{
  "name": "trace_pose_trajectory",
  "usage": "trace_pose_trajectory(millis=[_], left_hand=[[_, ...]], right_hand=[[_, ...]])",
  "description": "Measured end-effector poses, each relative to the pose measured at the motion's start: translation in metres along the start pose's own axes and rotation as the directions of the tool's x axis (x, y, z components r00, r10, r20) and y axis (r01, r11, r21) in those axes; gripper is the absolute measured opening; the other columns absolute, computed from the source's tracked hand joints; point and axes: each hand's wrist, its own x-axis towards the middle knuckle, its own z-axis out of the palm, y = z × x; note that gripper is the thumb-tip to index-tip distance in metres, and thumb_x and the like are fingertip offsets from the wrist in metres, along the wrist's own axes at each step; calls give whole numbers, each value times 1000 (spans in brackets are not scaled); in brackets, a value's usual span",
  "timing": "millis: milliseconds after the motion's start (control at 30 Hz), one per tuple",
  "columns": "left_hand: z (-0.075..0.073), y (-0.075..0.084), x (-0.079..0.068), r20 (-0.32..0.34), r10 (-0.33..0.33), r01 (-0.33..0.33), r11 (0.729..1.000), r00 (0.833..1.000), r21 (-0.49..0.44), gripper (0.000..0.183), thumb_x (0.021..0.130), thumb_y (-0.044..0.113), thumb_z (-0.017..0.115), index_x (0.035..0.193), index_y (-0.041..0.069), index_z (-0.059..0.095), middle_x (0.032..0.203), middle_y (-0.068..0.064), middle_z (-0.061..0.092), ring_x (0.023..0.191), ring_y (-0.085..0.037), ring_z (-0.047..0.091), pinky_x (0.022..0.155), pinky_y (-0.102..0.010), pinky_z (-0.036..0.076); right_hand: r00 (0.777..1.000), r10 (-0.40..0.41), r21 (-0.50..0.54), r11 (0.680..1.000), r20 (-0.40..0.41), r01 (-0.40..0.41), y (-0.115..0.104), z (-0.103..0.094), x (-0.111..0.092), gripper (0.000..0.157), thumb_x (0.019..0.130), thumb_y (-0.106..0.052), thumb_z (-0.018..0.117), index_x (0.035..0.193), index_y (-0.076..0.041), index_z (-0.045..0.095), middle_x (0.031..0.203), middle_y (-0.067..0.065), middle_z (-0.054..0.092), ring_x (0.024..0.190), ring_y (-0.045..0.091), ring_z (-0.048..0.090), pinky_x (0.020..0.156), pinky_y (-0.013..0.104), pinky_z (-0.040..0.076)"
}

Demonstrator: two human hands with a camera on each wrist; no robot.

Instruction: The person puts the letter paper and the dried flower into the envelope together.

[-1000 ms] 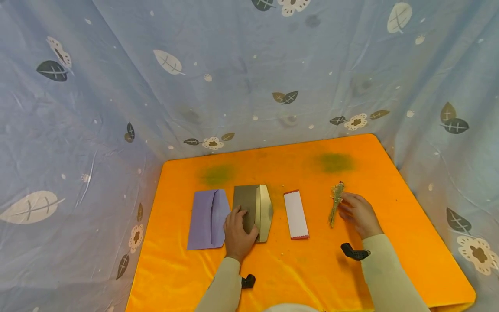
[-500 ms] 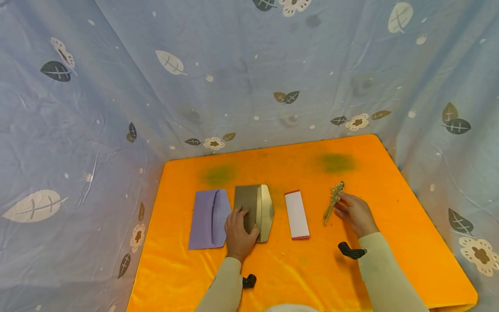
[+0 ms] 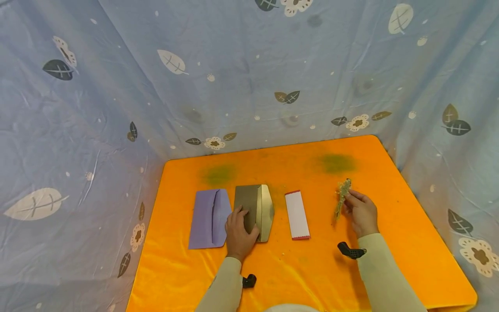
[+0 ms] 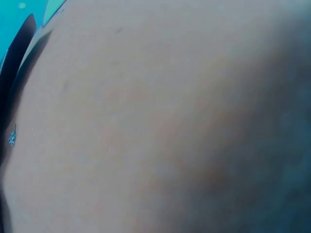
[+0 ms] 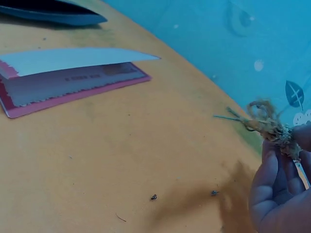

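In the head view my right hand [image 3: 363, 215] pinches a small bunch of dried flowers [image 3: 343, 193] between thumb and fingers above the table. The right wrist view shows the bunch [image 5: 272, 127] with its stems pointing left, its shadow cast on the cloth below. My left hand [image 3: 239, 236] rests flat on an olive-gold envelope [image 3: 247, 197], fingers relaxed across its lower part. That envelope's shiny flap lies unfolded to the right. Blurred skin of the left hand [image 4: 121, 121] fills most of the left wrist view.
Left of the gold envelope lies a purple envelope [image 3: 202, 219] with its flap spread. A folded white card with red edges [image 3: 297, 215] lies between the hands, slightly raised in the right wrist view. Orange cloth covers the table [image 3: 273, 281]; patterned blue curtains [image 3: 249, 65] surround its far sides.
The dried bunch first tilts, its stems swinging left, then turns back and shifts slightly right in my right hand. My left hand stays on the gold envelope.
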Motion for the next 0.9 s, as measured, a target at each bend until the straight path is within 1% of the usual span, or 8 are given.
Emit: trace_pose_trajectory(millis=[100,200,300,333,400,533,733,900], left_hand=[[0,-1,0,-2,3,-3,1000,1000,-2,49,90,26,74,135,7,67,154,-17,55,137,-41,49,114,-65,33],[0,-2,-1,-1,3,-3,1000,1000,-3,50,90,26,75,135,7,67,154,-17,55,138,-41,49,114,-65,33],[0,-2,-1,7,-3,3,1000,1000,-2,50,90,26,75,136,8,66,155,-16,55,139,-40,48,114,-64,32],[1,-2,-1,7,-4,4,1000,1000,0,50,90,26,75,136,8,66,155,-16,55,139,-40,49,114,-64,32],[0,-1,0,9,-6,6,1000,1000,0,49,90,26,74,136,8,66,155,-15,55,139,-40,48,114,-63,32],[-2,2,1,-4,2,-2,1000,1000,-28,48,90,24,75,134,6,67,153,-18,56,137,-42,49,113,-65,33],[-3,5,1,-12,5,-5,999,1000,-43,49,89,23,75,133,3,67,152,-20,56,136,-43,49,114,-65,32],[-2,2,1,-14,6,-7,999,1000,-39,48,90,24,75,133,4,67,152,-19,56,137,-42,49,114,-65,32]], right_hand=[[1000,7,-26,1000,-19,-8,-1,1,-2,41,106,-16,73,143,-12,55,105,-1,70,85,15,67,69,28,58],[1000,22,-24,999,9,-22,-3,2,-4,60,107,-13,70,159,-12,40,103,-1,72,83,15,70,69,28,58],[997,45,-16,999,70,-44,-4,4,-6,81,109,-8,66,174,-10,16,105,-2,72,87,14,72,75,28,60],[994,56,-15,998,93,-55,-5,5,-7,85,110,-8,64,175,-9,10,107,-2,71,89,13,72,79,28,60],[989,70,-16,998,128,-69,-6,8,-8,87,111,-7,63,175,-7,4,113,-3,69,94,12,71,87,28,59],[981,89,-3,996,170,-90,-5,15,-10,84,112,-9,61,175,-7,6,122,-1,61,102,13,68,97,30,56],[976,79,32,996,202,-88,-4,27,-15,78,112,-10,62,172,-6,13,122,1,61,104,15,66,101,31,55],[971,52,61,996,234,-68,-3,37,-18,50,112,-8,60,155,-7,33,118,2,61,102,15,66,101,33,55]])
